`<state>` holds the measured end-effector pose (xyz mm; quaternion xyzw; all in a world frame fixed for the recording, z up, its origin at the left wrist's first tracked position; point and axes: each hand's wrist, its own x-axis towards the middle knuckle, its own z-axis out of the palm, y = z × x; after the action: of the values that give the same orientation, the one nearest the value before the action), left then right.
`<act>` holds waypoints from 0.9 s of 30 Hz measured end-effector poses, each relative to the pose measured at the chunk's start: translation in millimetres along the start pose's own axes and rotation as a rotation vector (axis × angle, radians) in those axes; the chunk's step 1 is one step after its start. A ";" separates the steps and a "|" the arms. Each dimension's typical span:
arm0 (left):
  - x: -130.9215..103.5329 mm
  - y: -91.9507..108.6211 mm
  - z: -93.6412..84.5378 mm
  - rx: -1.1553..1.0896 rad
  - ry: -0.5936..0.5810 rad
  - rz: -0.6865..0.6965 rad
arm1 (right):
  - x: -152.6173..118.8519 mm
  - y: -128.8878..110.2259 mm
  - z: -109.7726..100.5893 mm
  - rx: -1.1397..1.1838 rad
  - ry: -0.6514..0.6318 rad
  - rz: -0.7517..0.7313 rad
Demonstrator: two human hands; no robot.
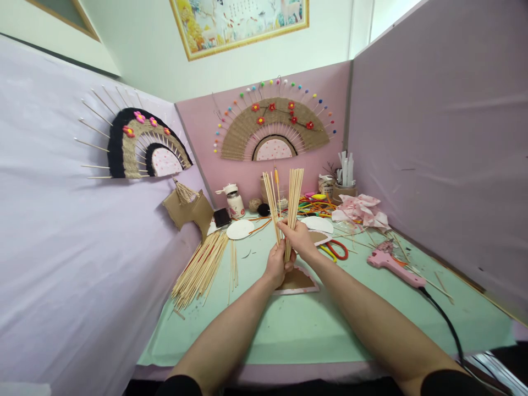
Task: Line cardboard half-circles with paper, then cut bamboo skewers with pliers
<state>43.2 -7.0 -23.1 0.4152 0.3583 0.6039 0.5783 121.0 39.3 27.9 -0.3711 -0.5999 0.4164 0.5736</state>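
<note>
My left hand is closed around the lower part of a bundle of thin wooden sticks, held upright above the table. The bundle is split into a thicker group on the right and a thinner group on the left. My right hand reaches in from the right, its fingers closed at the sticks, with the thumb by the gap between the groups. Exactly which sticks it pinches is hard to make out. Beneath my hands lies a brown cardboard half-round with a pale pink edge.
A pile of loose sticks lies at left. Scissors and a pink glue gun with a black cord lie at right. White discs, a flask and crumpled pink paper stand farther back. Decorated fans hang on the partitions.
</note>
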 end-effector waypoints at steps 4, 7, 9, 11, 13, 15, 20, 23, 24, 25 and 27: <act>-0.1 0.0 -0.8 -0.012 -0.015 -0.006 | -0.1 0.9 0.5 0.003 0.016 0.018; 0.5 -0.4 -1.4 -0.013 -0.013 -0.002 | -0.3 1.0 0.7 -0.011 0.030 0.031; 1.2 -0.9 -2.0 -0.013 -0.013 -0.003 | -0.3 1.4 0.8 -0.030 0.044 0.034; 1.9 -1.4 -2.6 -0.012 -0.016 -0.003 | 0.0 2.3 0.9 -0.046 0.065 0.032; 2.2 -1.7 -2.9 -0.012 -0.022 -0.006 | 0.3 3.4 1.2 -0.051 0.079 0.031; 2.0 -1.8 -3.0 -0.014 -0.028 -0.018 | 0.4 3.9 1.3 -0.033 0.070 0.043; 1.1 -1.4 -2.8 -0.016 -0.053 -0.043 | -0.1 0.5 0.4 0.041 -0.021 0.041; 0.8 -1.0 -2.6 -0.016 -0.066 -0.040 | -0.6 -1.7 -0.2 0.027 -0.017 0.037; 0.6 -0.8 -2.5 -0.017 -0.070 -0.039 | -0.7 -2.0 -0.4 0.024 -0.019 0.037; 0.4 -0.6 -2.3 -0.017 -0.073 -0.037 | -0.8 -2.3 -0.4 0.024 -0.022 0.037; -0.1 0.0 -1.8 -0.018 -0.081 -0.029 | -1.1 -2.8 -0.4 0.028 -0.023 0.041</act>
<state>41.5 -7.1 -23.8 0.4288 0.3351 0.5816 0.6046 121.6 37.3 30.1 -0.3706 -0.5928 0.4405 0.5632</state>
